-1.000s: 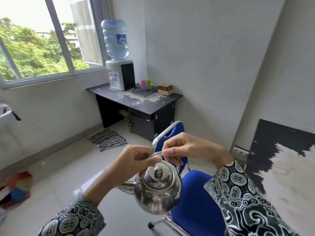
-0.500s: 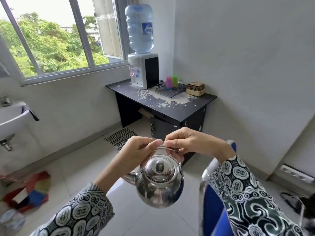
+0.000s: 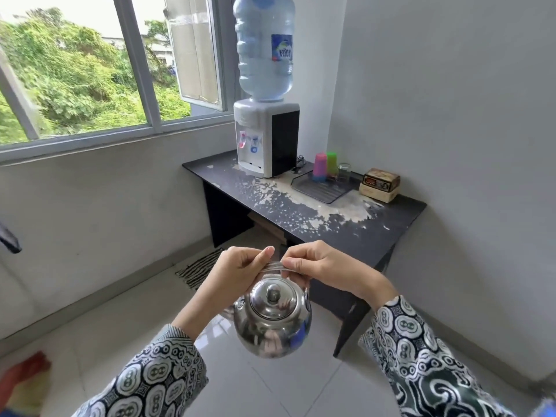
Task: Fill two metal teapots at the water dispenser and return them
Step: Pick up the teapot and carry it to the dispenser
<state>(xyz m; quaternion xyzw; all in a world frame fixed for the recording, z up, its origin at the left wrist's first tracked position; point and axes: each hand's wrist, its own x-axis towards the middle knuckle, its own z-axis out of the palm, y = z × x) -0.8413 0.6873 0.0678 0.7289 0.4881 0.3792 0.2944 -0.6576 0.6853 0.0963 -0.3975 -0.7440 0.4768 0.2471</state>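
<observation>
Room: window [image 3: 90,70] at left, pale tiled floor [image 3: 120,320], grey walls.
Desk: dark, peeling top [image 3: 301,206] in the corner.
Water dispenser [image 3: 264,136]: desk's back left corner; bottle label mirrored, unreadable.
Cups [image 3: 325,164]: on tray [image 3: 322,188], mid-back.
Box [image 3: 380,183]: back right.
Open room: bare floor before the desk's front edge.
Teapot [image 3: 272,320]: lid on, hanging over floor; left hand [image 3: 237,272] and right hand [image 3: 328,269] pinch its handle.

A metal teapot [image 3: 272,319] is held by its handle in both hands.

The handle is pinched by the left hand [image 3: 237,273] and right hand [image 3: 326,270]; the water dispenser [image 3: 266,136] is seen at 12 o'clock on a dark desk [image 3: 388,219].
</observation>
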